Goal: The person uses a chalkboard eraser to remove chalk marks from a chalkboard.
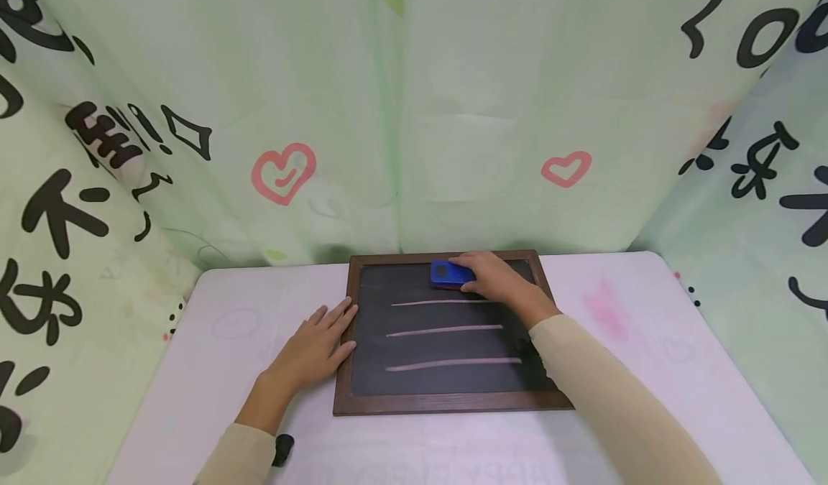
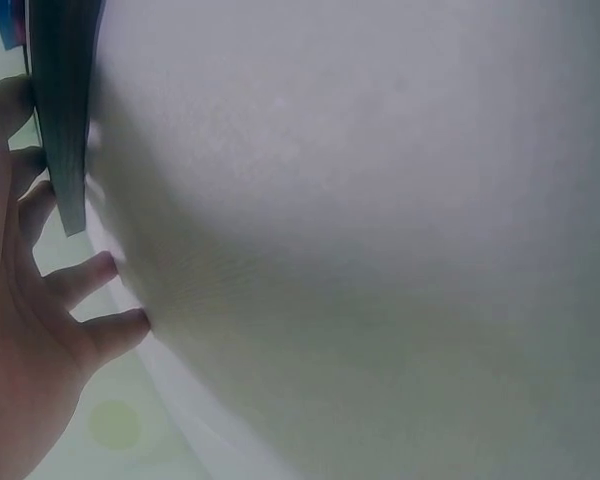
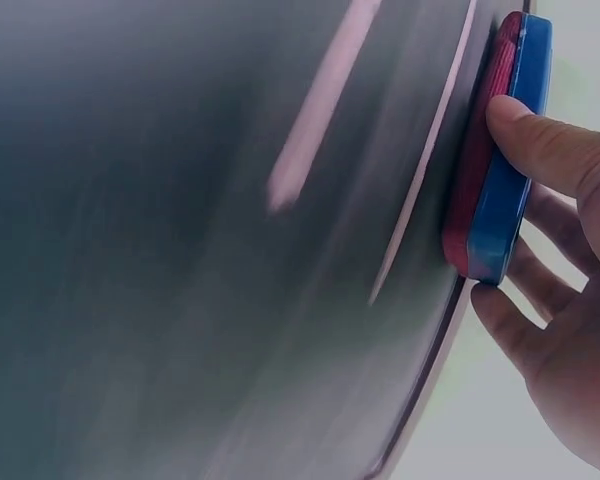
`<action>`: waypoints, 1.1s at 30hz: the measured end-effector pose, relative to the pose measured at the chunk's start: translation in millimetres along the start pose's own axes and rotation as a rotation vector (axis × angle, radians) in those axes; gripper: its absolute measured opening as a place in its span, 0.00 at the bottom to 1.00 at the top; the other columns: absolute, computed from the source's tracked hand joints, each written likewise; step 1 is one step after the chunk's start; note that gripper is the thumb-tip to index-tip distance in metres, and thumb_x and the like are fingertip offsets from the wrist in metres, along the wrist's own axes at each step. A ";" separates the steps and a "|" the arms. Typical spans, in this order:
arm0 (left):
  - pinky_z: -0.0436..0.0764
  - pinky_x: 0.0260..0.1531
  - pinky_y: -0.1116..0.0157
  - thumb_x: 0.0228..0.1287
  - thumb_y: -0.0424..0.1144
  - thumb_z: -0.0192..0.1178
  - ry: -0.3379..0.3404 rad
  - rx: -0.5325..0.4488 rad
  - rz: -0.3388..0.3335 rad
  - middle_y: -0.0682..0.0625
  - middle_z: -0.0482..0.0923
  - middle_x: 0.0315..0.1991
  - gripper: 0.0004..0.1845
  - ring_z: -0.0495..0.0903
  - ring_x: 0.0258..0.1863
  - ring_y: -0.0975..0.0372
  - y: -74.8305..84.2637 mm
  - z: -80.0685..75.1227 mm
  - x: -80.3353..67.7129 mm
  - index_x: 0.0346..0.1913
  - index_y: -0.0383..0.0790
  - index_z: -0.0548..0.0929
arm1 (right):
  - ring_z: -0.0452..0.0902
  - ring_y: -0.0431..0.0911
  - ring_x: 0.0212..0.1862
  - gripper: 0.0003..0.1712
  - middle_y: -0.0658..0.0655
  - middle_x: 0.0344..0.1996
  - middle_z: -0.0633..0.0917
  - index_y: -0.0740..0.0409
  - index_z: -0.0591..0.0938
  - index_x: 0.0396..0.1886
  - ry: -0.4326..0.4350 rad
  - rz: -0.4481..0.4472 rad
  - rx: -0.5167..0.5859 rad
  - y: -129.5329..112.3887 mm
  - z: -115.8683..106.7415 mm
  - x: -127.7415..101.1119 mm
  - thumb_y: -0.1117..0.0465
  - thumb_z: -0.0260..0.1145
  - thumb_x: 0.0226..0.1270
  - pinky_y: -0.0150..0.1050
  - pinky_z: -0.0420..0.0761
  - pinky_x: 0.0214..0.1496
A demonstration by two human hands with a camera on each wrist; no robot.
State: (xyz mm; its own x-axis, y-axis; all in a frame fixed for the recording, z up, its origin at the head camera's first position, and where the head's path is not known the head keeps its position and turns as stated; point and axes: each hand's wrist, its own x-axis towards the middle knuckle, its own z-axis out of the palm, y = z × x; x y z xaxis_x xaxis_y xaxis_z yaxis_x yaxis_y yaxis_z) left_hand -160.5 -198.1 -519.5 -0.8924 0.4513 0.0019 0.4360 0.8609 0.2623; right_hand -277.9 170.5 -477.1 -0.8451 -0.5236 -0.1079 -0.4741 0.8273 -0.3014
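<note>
From my seat I see the right hand (image 1: 494, 278) gripping a blue eraser (image 1: 451, 274), thumb on one side and fingers on the other, with its red felt face pressed flat to the chalkboard (image 1: 446, 341) near the top edge. The board lies on the pale counter (image 1: 220, 341) in a dark wooden frame, with three pale chalk lines (image 1: 446, 330) running across it below the eraser. My left hand (image 1: 317, 348) lies flat with fingers straight, holding nothing, its fingertips touching the frame's left side. Patterned green curtains (image 1: 401, 111) hang behind.
</note>
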 end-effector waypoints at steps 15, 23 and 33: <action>0.70 0.65 0.31 0.79 0.53 0.53 -0.002 0.003 0.007 0.46 0.57 0.82 0.35 0.63 0.75 0.33 1.2 -0.9 -0.4 0.81 0.43 0.62 | 0.70 0.59 0.74 0.39 0.63 0.72 0.75 0.57 0.71 0.77 -0.044 -0.014 -0.029 -53.1 12.0 34.7 0.55 0.73 0.70 0.54 0.71 0.75; 0.70 0.65 0.30 0.79 0.54 0.52 0.004 -0.001 0.007 0.47 0.56 0.83 0.35 0.62 0.75 0.34 -0.6 1.2 -0.5 0.81 0.44 0.61 | 0.69 0.57 0.75 0.39 0.60 0.73 0.75 0.54 0.71 0.77 -0.051 -0.003 -0.049 -80.7 18.6 54.2 0.52 0.72 0.70 0.54 0.68 0.78; 0.72 0.63 0.31 0.79 0.55 0.53 0.019 0.020 0.003 0.48 0.56 0.83 0.35 0.64 0.75 0.34 -1.1 2.4 -1.0 0.81 0.45 0.62 | 0.68 0.56 0.76 0.37 0.59 0.74 0.73 0.52 0.70 0.78 -0.077 -0.011 -0.076 -105.6 20.0 73.0 0.53 0.69 0.73 0.51 0.69 0.77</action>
State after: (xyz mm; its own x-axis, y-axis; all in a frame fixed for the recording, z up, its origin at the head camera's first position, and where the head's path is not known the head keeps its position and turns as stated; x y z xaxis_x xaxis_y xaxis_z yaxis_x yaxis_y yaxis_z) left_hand -159.9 -198.9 -522.2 -0.8929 0.4497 0.0206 0.4408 0.8641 0.2431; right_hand -284.6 40.8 -472.1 -0.8196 -0.5445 -0.1782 -0.5031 0.8329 -0.2308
